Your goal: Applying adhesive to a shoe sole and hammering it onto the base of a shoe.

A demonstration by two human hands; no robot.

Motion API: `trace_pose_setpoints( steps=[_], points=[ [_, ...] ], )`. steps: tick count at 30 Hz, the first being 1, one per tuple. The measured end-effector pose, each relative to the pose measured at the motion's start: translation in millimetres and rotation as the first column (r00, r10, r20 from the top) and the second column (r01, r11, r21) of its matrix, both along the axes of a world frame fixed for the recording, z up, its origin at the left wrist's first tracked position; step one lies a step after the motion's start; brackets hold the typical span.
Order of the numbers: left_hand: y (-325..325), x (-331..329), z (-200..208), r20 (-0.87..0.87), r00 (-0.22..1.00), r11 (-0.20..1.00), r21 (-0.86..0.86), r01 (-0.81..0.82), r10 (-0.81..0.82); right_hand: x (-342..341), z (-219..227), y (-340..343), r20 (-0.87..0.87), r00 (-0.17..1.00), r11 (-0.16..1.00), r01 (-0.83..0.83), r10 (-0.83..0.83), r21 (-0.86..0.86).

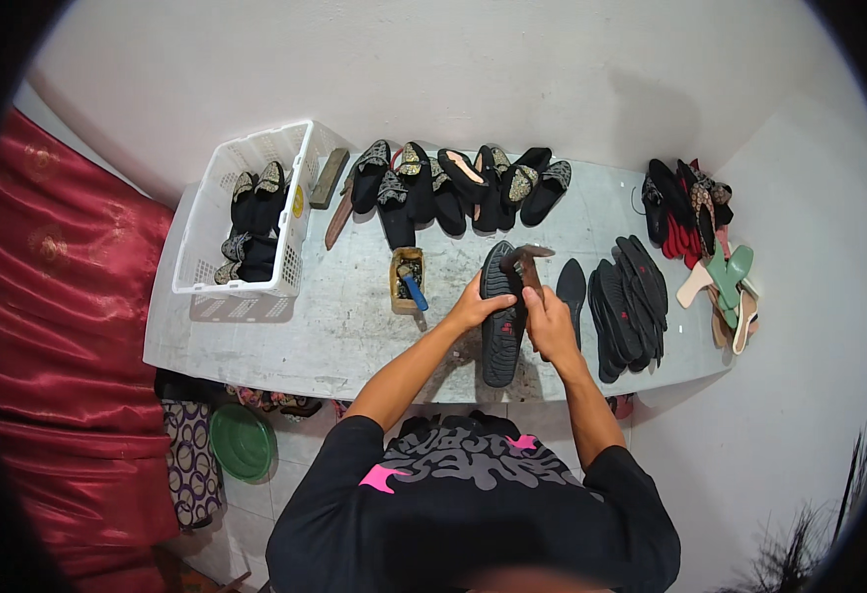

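Observation:
Near the table's front edge, my left hand (481, 301) is closed around the side of a black shoe (501, 351), its ribbed sole turned up and its toe pointing away from me. My right hand (550, 324) grips the handle of a hammer (529, 259), whose dark metal head is over the shoe's toe end. Just right of that hand lies a single black sole (572, 287), beside a stack of black soles (623, 316). To the left stands a small tin (405, 296) of dark matter with a blue-handled brush (414, 291) in it.
A white plastic basket (188, 282) with several shoes stands at the left. Along the back, black shoes with patterned uppers (450, 193) sit beside a wooden block (330, 178). Shoe uppers (678, 208) and green and beige insoles (730, 282) pile up at the right.

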State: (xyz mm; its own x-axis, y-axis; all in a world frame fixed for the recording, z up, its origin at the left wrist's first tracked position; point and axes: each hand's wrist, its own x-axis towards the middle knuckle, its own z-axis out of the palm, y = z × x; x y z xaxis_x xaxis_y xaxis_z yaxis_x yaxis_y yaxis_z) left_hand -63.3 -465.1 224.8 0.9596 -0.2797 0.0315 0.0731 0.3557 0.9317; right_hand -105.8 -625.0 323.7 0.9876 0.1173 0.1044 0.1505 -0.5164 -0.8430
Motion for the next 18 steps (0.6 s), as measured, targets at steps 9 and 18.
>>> trace_pose_setpoints(
  steps=[9, 18],
  points=[
    [-1.3, -4.4, 6.7, -0.027, 1.000, 1.000, -0.005, 0.014, -0.015, 7.0, 8.2, 11.9, 0.049, 0.992, 0.991, 0.112, -0.116, 0.073],
    [1.6, -4.4, 3.9, -0.040, 0.999, 1.000, 0.013, 0.022, -0.022, 18.4, 25.5, 2.8, -0.153, 0.988, 0.992, 0.049, -0.031, 0.118]
  ],
)
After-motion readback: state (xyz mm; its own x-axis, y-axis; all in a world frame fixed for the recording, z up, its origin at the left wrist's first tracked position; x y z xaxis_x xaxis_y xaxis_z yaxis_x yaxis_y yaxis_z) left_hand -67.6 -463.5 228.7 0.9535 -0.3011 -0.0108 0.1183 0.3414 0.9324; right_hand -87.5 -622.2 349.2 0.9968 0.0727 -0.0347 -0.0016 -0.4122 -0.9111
